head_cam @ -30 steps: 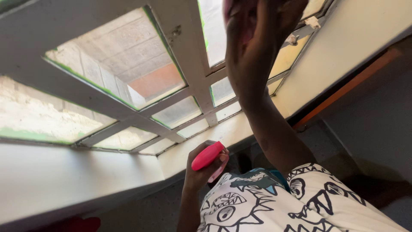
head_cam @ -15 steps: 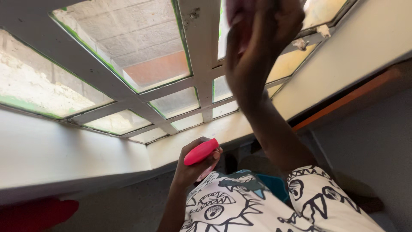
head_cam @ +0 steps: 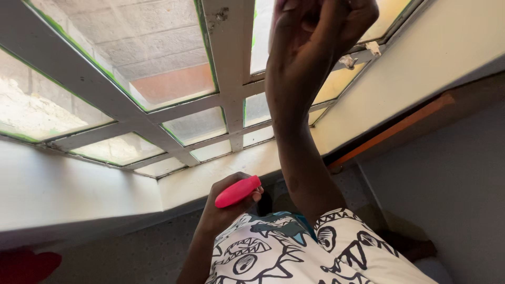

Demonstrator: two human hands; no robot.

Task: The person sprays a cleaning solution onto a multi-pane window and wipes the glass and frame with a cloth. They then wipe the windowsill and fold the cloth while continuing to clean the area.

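My right hand [head_cam: 310, 47] is raised against the white-framed window [head_cam: 226, 79], its fingers curled around a pink cloth [head_cam: 278, 5] that is almost hidden behind the hand and cut off by the top edge. Lower down, near my chest, my left hand [head_cam: 223, 210] grips a pink spray bottle [head_cam: 238, 191] by its top; the bottle's body is hidden behind the hand. My patterned black-and-white shirt [head_cam: 294, 252] fills the bottom of the view.
The window has several glass panes [head_cam: 158, 47] with green paint along the bars. A white sill [head_cam: 79, 189] runs below it. An orange strip [head_cam: 394, 129] and a grey wall [head_cam: 452, 184] lie to the right. A red object [head_cam: 23, 265] sits at the bottom left.
My right hand has shifted slightly left on the pane, and less of the pink cloth shows. The left hand with the spray bottle has drifted left and a little lower in view.
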